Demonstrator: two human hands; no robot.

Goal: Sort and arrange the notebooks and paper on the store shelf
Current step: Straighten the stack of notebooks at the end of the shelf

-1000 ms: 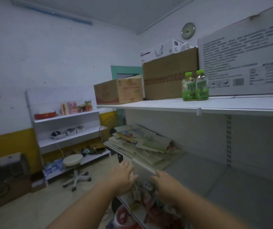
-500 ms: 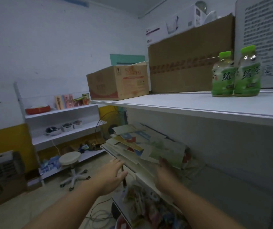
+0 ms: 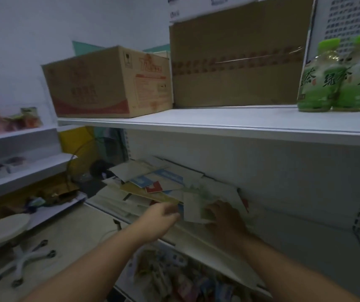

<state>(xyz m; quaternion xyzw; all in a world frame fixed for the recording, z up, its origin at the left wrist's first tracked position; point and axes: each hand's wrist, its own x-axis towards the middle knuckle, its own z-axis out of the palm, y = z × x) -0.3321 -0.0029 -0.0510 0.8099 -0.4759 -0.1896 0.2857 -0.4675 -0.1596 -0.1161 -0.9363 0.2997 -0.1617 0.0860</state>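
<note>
I see the messy pile of notebooks and paper (image 3: 152, 184) lying on the middle shelf (image 3: 305, 247), under the upper shelf board (image 3: 218, 125). I take that pile as my landmark. Its long axis runs along the shelf, from the far left end toward me, and the sheets in it are fanned at different angles, so I see no single direction for their edges.

At the near end of the pile a pale green-and-white booklet (image 3: 198, 203) lies on top, tilted, its long side running roughly from the shelf's front edge toward the back wall. My right hand (image 3: 222, 216) rests on that booklet's near right part, fingers curled over it; I cannot tell whether the thumb is under the paper. My left hand (image 3: 161, 216) is at the front left of the booklet, fingers bent and close together, tips touching or just beside its edge; blur hides the contact.

Above the pile, on the upper shelf board, stand 2 cardboard boxes (image 3: 109, 83). Well to the right of the boxes stand 2 green tea bottles (image 3: 336, 77), touching each other. Below the pile, a lower shelf holds colourful packets (image 3: 174, 277).
</note>
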